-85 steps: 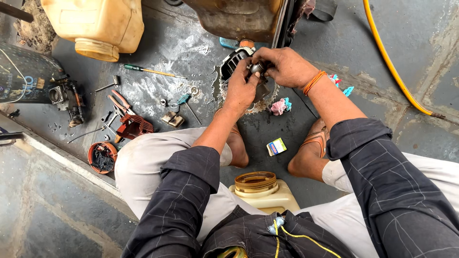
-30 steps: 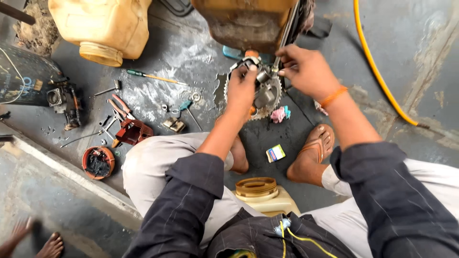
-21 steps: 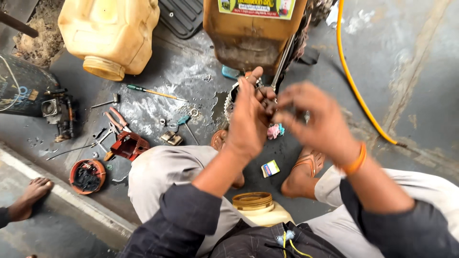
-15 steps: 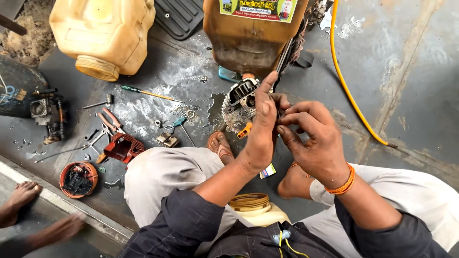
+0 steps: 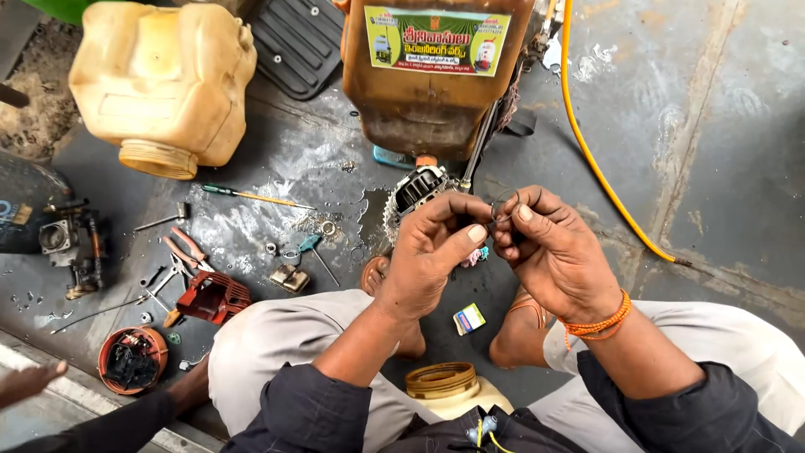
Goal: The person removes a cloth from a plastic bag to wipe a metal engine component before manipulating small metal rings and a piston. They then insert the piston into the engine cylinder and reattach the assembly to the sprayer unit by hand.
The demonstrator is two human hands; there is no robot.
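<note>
My left hand (image 5: pixel 432 252) and my right hand (image 5: pixel 553 252) meet in front of my knees. Their fingertips pinch a thin metal ring (image 5: pixel 503 204) from both sides. Just beyond my left hand a small finned engine part (image 5: pixel 417 189) lies on the wet floor. It sits at the foot of a brown sprayer tank (image 5: pixel 436 101) with a green label. I sit with my bare feet tucked in, and an orange band is on my right wrist.
On the left stand a cream plastic tank (image 5: pixel 163 80) and a black pad (image 5: pixel 293 38). A screwdriver (image 5: pixel 251 195), pliers (image 5: pixel 184 249), a red housing (image 5: pixel 214 295) and a round orange part (image 5: pixel 132 359) lie nearby. An orange hose (image 5: pixel 604 176) runs right. Another person's hand (image 5: pixel 29 382) shows lower left.
My hands have come off the engine part and drawn back toward me, now holding the thin ring between them. Another person's hand has appeared at the lower left.
</note>
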